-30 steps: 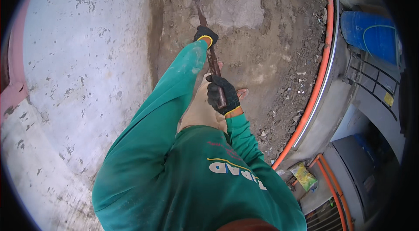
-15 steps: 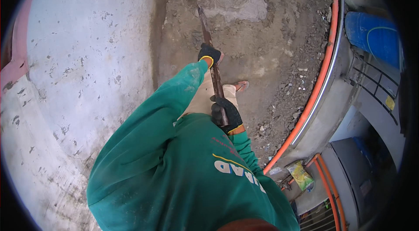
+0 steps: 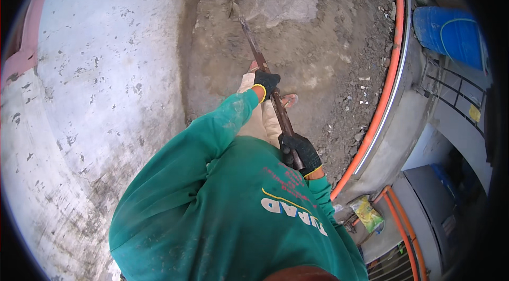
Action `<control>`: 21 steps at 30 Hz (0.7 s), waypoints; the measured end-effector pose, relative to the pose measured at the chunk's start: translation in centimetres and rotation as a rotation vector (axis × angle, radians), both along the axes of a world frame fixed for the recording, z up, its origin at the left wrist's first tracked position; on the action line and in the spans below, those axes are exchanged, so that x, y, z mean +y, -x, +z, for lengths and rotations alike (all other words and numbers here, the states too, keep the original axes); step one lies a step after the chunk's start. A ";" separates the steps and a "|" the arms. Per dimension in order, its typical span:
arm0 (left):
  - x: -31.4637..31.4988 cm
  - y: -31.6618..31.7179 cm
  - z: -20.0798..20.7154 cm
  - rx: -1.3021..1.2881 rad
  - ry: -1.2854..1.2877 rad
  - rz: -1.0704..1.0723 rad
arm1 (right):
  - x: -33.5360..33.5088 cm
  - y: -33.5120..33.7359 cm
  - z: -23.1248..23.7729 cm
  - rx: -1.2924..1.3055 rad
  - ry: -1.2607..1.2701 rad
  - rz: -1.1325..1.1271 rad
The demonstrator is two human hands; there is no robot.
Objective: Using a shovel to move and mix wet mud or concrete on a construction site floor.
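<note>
Both my hands wear black knit gloves with yellow cuffs and are closed round the dark wooden shaft of a long-handled shovel (image 3: 255,48). My left hand (image 3: 266,82) grips the shaft about midway. Close to my belly, my right hand (image 3: 299,151) wraps round its near end. The shaft slants away to the far left. Its head, dirt-coloured and hard to make out, meets the wet grey-brown soil (image 3: 297,47). Below the shaft show my feet in sandals, one foot (image 3: 289,100) right of it.
A pale, chipped wall (image 3: 106,68) runs along the left. To the right are loose rubble (image 3: 355,103) and an orange pipe (image 3: 389,74) beside a concrete ledge. Beyond it lie a blue drum (image 3: 450,37), a black metal rack (image 3: 458,92) and a yellow-green bag (image 3: 367,213).
My hands and the shovel have drawn back toward my body and a little to the right. The grip on the shaft stays closed in both hands.
</note>
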State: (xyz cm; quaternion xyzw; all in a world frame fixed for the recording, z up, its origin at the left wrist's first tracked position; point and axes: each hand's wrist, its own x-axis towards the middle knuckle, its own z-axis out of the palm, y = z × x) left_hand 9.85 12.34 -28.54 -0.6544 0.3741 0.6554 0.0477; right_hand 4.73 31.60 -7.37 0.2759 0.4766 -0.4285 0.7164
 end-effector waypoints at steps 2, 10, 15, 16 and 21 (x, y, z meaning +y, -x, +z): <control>0.0 -0.3 1.7 0.045 -0.050 0.065 | 0.8 0.1 -0.7 0.007 0.041 0.032; 4.8 0.9 -0.5 0.199 -0.197 0.301 | 3.5 3.6 3.2 0.120 0.044 0.197; 7.1 2.8 -0.1 0.162 -0.105 0.228 | 5.3 3.9 4.0 0.152 -0.004 0.162; 7.0 2.7 -0.1 0.141 -0.127 0.163 | 5.4 4.0 3.8 0.156 -0.004 0.154; 4.9 1.5 0.5 0.390 -0.273 0.299 | 5.7 2.9 6.3 0.025 0.074 -0.041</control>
